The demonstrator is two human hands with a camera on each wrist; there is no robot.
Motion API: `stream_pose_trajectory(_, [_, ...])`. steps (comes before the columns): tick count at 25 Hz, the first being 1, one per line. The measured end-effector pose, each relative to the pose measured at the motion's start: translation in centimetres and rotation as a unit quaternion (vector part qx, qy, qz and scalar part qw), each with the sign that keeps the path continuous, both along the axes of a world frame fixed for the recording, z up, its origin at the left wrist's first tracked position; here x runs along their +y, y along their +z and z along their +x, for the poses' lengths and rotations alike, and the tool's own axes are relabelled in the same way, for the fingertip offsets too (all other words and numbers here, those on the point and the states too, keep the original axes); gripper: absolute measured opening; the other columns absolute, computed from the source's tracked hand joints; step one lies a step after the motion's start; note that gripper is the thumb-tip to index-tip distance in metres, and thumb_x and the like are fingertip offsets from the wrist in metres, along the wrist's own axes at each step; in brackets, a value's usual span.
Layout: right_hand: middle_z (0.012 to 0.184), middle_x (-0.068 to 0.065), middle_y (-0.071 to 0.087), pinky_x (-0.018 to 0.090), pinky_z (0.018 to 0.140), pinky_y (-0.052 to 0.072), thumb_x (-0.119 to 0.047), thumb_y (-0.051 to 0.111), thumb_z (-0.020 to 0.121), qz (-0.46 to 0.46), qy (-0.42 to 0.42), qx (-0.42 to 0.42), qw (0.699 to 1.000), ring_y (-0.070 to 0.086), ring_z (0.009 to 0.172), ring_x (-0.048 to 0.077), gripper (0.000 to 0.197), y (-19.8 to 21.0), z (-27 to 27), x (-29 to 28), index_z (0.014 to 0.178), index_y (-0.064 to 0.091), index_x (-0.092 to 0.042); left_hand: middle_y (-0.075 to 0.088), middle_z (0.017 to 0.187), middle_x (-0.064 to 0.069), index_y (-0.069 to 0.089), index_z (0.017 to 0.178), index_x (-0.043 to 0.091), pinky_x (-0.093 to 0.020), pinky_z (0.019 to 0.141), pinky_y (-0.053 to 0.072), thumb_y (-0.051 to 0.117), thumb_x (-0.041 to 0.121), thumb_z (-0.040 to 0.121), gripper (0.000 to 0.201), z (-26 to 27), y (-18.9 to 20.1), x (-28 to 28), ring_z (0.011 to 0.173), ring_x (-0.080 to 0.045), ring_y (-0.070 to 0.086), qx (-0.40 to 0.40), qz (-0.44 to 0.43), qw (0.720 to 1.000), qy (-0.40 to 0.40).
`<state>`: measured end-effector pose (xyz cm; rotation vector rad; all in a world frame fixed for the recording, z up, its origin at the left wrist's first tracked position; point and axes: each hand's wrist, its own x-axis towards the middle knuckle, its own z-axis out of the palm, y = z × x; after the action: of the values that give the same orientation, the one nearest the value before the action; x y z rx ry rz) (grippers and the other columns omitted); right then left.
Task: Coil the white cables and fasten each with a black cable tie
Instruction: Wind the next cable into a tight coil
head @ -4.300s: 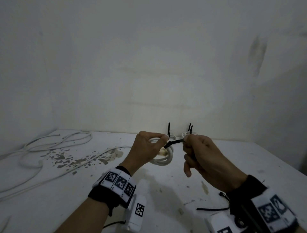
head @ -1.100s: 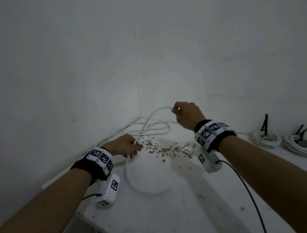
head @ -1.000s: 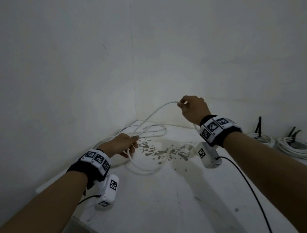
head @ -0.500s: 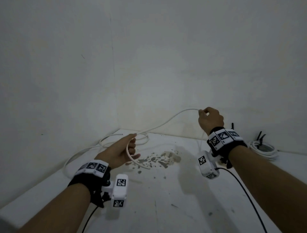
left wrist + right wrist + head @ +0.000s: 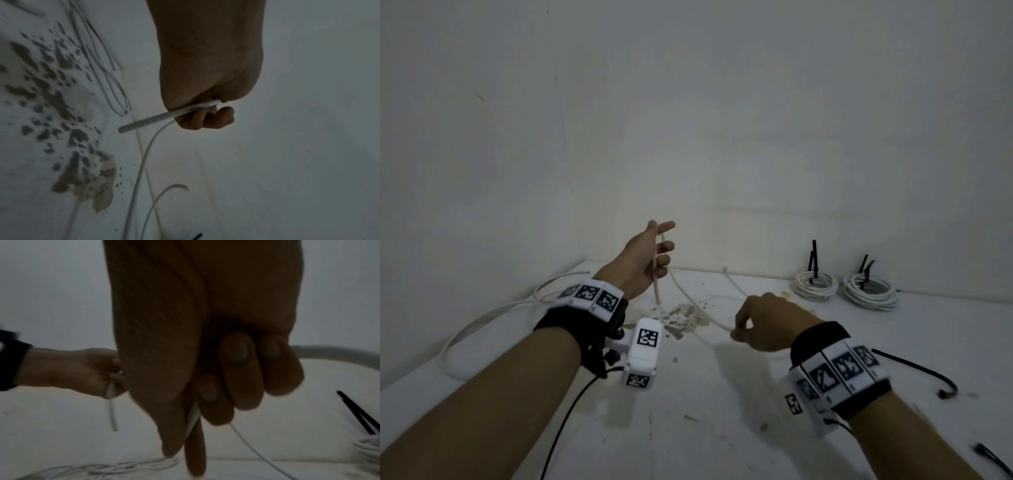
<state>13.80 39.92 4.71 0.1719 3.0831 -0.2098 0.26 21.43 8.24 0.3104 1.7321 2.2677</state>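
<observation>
A loose white cable (image 5: 681,291) runs between both hands above the white table (image 5: 688,428). My left hand (image 5: 662,246) is raised and grips the cable near its end, with the cut tip (image 5: 656,297) hanging down; the left wrist view shows fingers (image 5: 205,120) curled round the cable (image 5: 156,119). My right hand (image 5: 739,330) is lower, near the tabletop, and pinches the same cable; the right wrist view shows the cable (image 5: 193,417) between thumb and fingers. Two coiled white cables (image 5: 815,287) (image 5: 869,293), each with a black tie, lie at the back right.
Slack white cable (image 5: 482,318) trails over the table's left side toward the corner. Loose black cable ties (image 5: 914,365) (image 5: 993,459) lie at the right. A brown stain (image 5: 681,317) marks the tabletop under the hands. Walls close the back and left.
My left hand has risen, lifting the cable end. My right hand has dropped from high at the back to low near the table, closer to the left hand.
</observation>
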Motion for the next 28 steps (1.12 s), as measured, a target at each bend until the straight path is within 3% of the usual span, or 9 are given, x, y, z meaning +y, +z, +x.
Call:
stream_pose_trajectory(5, [0.105,0.001,0.071,0.030,0.078,0.051,-0.049,0.057,0.095,-0.041,0.121,0.013,0.992,0.064,0.090,0.019,0.031,1.8,3.2,-2.6,0.107,0.075,-0.025,0.023,0.050,0.008,0.055,0.131,0.017,-0.019,0.039,0.018,0.026,0.043,0.106,0.046,1.1,0.9,4.4,0.039,-0.006,0.016,-0.027,0.099,0.993,-0.065])
stream_pose_trajectory(8, [0.100,-0.003,0.070,0.029,0.079,0.051,-0.043,0.061,0.095,-0.067,0.156,0.101,0.980,0.066,0.089,0.017,0.024,4.1,4.0,-2.0,0.106,0.074,-0.027,0.027,0.052,0.007,0.055,0.129,0.015,-0.021,0.041,0.018,0.027,0.040,0.107,0.043,2.5,-0.1,5.9,0.042,-0.006,0.018,0.008,0.034,0.993,-0.112])
stream_pose_trajectory(11, [0.079,-0.016,0.059,0.030,0.073,0.052,-0.050,0.071,0.085,-0.088,0.055,0.280,0.954,0.063,0.077,0.011,0.019,6.0,4.4,1.1,0.089,0.071,-0.032,0.045,0.052,0.005,0.064,0.100,0.012,-0.026,0.050,0.025,0.031,0.034,0.107,0.041,4.1,-1.2,6.7,0.045,-0.009,0.033,0.128,-0.170,0.966,-0.149])
stream_pose_trajectory(14, [0.068,-0.009,0.063,0.028,0.060,0.050,-0.061,0.077,0.072,-0.121,-0.072,0.378,0.915,0.064,0.068,0.013,0.034,6.2,4.5,4.5,0.075,0.070,-0.028,0.043,0.048,0.003,0.062,0.079,0.009,-0.023,0.047,0.030,0.035,0.028,0.105,0.042,5.4,-2.0,7.6,0.042,-0.010,0.035,0.152,-0.226,0.948,-0.163])
stream_pose_trajectory(18, [0.060,-0.001,0.067,0.027,0.057,0.050,-0.057,0.077,0.076,-0.199,-0.083,0.409,0.886,0.064,0.058,0.010,0.031,6.0,4.3,6.9,0.073,0.071,-0.027,0.030,0.049,0.009,0.041,0.057,0.021,-0.021,0.046,0.023,0.040,0.027,0.101,0.045,6.2,-2.6,8.9,0.047,-0.010,0.021,0.143,-0.138,0.974,-0.106])
stream_pose_trajectory(20, [0.064,0.000,0.066,0.022,0.056,0.045,-0.040,0.068,0.091,-0.233,-0.036,0.385,0.892,0.056,0.054,0.008,0.017,6.3,4.2,7.0,0.084,0.074,-0.025,0.022,0.048,0.009,0.032,0.051,0.026,-0.024,0.046,0.023,0.041,0.029,0.099,0.049,6.3,-2.9,9.3,0.045,-0.011,0.016,0.105,-0.050,0.990,-0.085])
stream_pose_trajectory(22, [0.073,-0.001,0.065,0.022,0.060,0.045,-0.024,0.058,0.099,-0.280,0.014,0.311,0.908,0.054,0.058,0.010,0.018,6.7,4.6,7.0,0.100,0.075,-0.023,0.014,0.045,0.007,0.026,0.048,0.026,-0.023,0.042,0.020,0.044,0.034,0.096,0.052,6.1,-2.9,9.5,0.041,-0.012,0.012,0.033,0.039,0.996,-0.071])
stream_pose_trajectory(26, [0.067,-0.007,0.071,0.022,0.065,0.054,-0.025,0.071,0.091,-0.309,0.030,0.280,0.908,0.065,0.061,0.009,0.011,6.2,5.0,6.7,0.100,0.078,-0.027,0.011,0.044,0.007,0.023,0.051,0.024,-0.018,0.037,0.013,0.047,0.042,0.095,0.053,5.8,-2.5,10.1,0.036,-0.010,0.009,-0.034,0.121,0.989,-0.081])
stream_pose_trajectory(28, [0.072,-0.003,0.075,0.029,0.071,0.056,-0.024,0.079,0.084,-0.360,0.037,0.255,0.897,0.067,0.068,0.013,0.011,5.7,4.4,6.3,0.095,0.080,-0.025,0.012,0.043,0.008,0.027,0.050,0.024,-0.017,0.034,0.014,0.045,0.050,0.097,0.056,5.8,-2.2,10.6,0.033,-0.009,0.010,-0.050,0.123,0.987,-0.093])
